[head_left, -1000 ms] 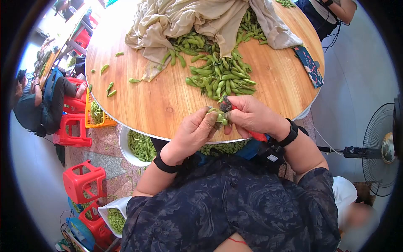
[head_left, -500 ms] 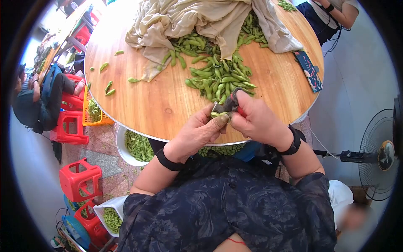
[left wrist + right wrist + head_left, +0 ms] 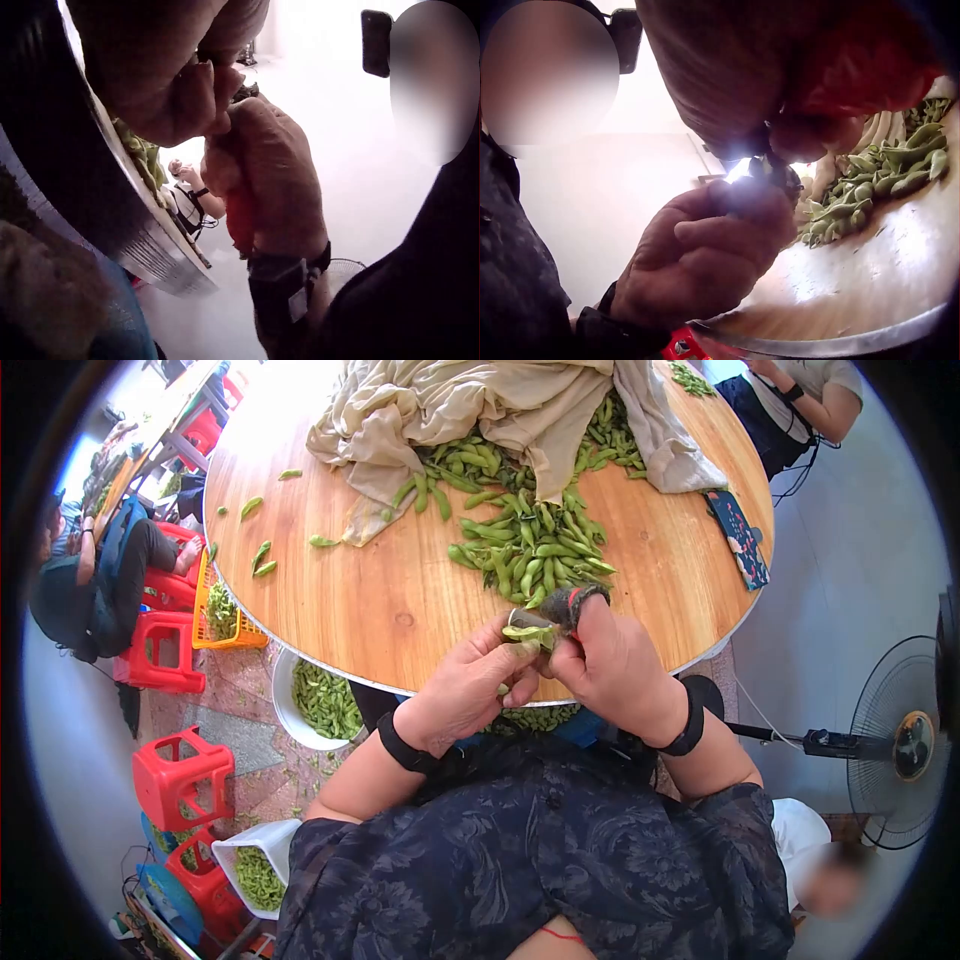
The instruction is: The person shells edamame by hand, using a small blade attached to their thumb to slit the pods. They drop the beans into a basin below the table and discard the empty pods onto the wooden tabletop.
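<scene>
My left hand point(image 3: 478, 675) pinches green soybean pods point(image 3: 530, 632) between thumb and fingers just over the table's near edge. My right hand point(image 3: 622, 672) grips red-handled scissors point(image 3: 575, 603) with a dark, grimy wrapping; their metal end lies right at the pods. In the right wrist view the left hand point(image 3: 712, 247) is curled below the right, fingertips touching the work, which is dark and glary there. From the left wrist, the right hand point(image 3: 270, 165) shows closed round something red. Just beyond both hands, a pile of pods point(image 3: 535, 550) spreads on the round wooden table point(image 3: 340, 610).
A beige cloth point(image 3: 450, 410) covers the back of the pile. A patterned phone case point(image 3: 740, 540) lies at the table's right edge. A white tub point(image 3: 285, 705) of pods stands below left, near red stools point(image 3: 185, 780). To the right is a fan point(image 3: 895, 735). Other people sit around.
The right hand has turned, bringing the dark part of the scissors up and the metal end against the pods. The left hand still pinches pods, now held differently. The view has shifted slightly.
</scene>
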`<action>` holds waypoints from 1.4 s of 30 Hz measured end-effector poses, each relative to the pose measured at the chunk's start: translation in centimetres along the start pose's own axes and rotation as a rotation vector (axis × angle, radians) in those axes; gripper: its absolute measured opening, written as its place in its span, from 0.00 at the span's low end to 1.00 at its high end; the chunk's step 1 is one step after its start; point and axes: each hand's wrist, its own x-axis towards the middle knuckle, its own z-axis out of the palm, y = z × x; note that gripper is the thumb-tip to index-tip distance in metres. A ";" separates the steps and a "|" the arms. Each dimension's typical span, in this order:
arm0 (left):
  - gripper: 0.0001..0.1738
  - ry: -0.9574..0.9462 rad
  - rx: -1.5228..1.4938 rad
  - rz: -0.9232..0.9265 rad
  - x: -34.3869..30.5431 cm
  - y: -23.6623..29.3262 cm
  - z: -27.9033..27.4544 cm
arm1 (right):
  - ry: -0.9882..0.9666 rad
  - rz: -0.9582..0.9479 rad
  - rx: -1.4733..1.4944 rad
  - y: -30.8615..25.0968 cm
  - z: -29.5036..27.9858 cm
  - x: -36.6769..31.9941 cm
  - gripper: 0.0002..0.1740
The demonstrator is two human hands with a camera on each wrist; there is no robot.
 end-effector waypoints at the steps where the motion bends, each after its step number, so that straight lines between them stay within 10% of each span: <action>1: 0.11 0.011 -0.027 0.009 -0.1 -0.1 0.1 | -0.003 -0.002 0.000 -0.3 -0.1 -0.1 0.12; 13: 0.12 -0.243 0.537 -0.079 -4.4 -0.3 -0.6 | -0.009 0.268 0.379 1.3 -1.7 -0.7 0.13; 19: 0.14 -0.447 0.883 0.180 -4.4 -3.0 -2.1 | 0.008 0.376 0.536 0.5 -1.5 0.5 0.12; 21: 0.13 -0.425 0.967 0.147 -3.9 -3.7 -2.4 | -0.023 0.310 0.507 -0.2 0.3 1.9 0.12; 23: 0.11 -0.402 1.121 0.229 -3.6 -4.1 -2.6 | 0.133 -0.181 0.312 -0.4 2.9 3.6 0.11; 33: 0.12 -0.301 0.930 0.301 -5.1 -2.7 -2.5 | -0.253 -0.245 -0.486 -0.1 3.2 3.6 0.05; 39: 0.07 -0.046 0.999 0.626 -6.1 1.3 -2.4 | -0.270 -0.217 -0.250 -2.0 1.7 2.7 0.07; 42: 0.09 0.172 1.089 0.574 -6.0 3.5 -3.6 | -0.655 -0.210 0.023 -2.2 0.8 2.5 0.07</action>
